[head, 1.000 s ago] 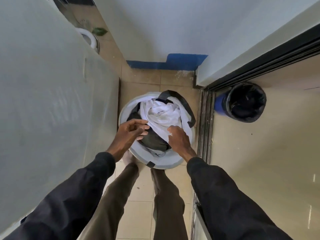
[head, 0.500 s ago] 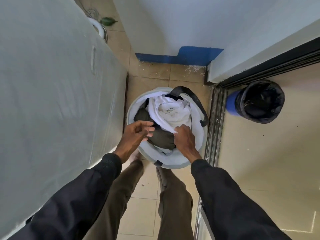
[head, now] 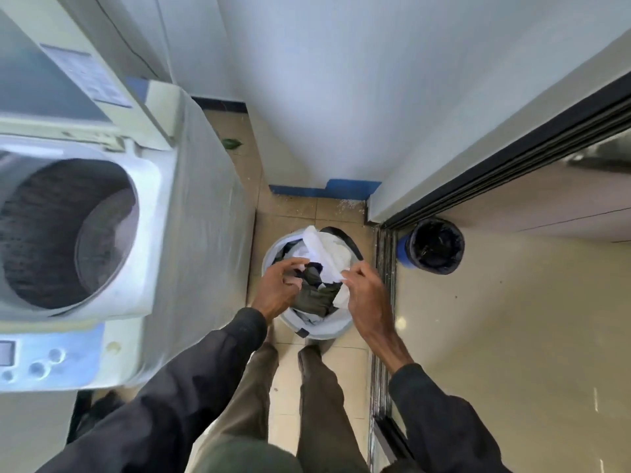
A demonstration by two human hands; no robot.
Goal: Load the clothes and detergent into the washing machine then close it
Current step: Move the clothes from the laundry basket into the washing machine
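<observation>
Grip, left: my left hand (head: 278, 288) has its fingers curled and pinches the 9 o'clock edge of the crumpled white cloth garment (head: 327, 249).
Grip, right: my right hand (head: 367, 295) pinches the same garment at its 4 o'clock edge, thumb and fingertips closed on the cloth.
Load: the white garment stands up over the rim of the round pale-grey fabric laundry basket (head: 321, 331). A dark olive garment (head: 316, 295) lies beneath it inside the basket (other dark pieces show there, too bunched to tell apart).
Basket position: on the tan tiled floor (head: 300, 209), at 12 o'clock from my feet, just beside the machine's side.
Machine: the white top-loading washing machine (head: 160, 233) stands at 9 o'clock of the basket, its lid (head: 51, 80) raised and its grey drum (head: 51, 233) exposed.
Controls: the pale-blue control panel (head: 41, 363) sits along the machine's 6 o'clock edge.
Surroundings: a blue round bin with a black liner (head: 435, 247) stands at 3 o'clock of the basket, beyond the metal door track (head: 384, 302). A green leaf (head: 232, 143) lies on the floor at 11 o'clock.
</observation>
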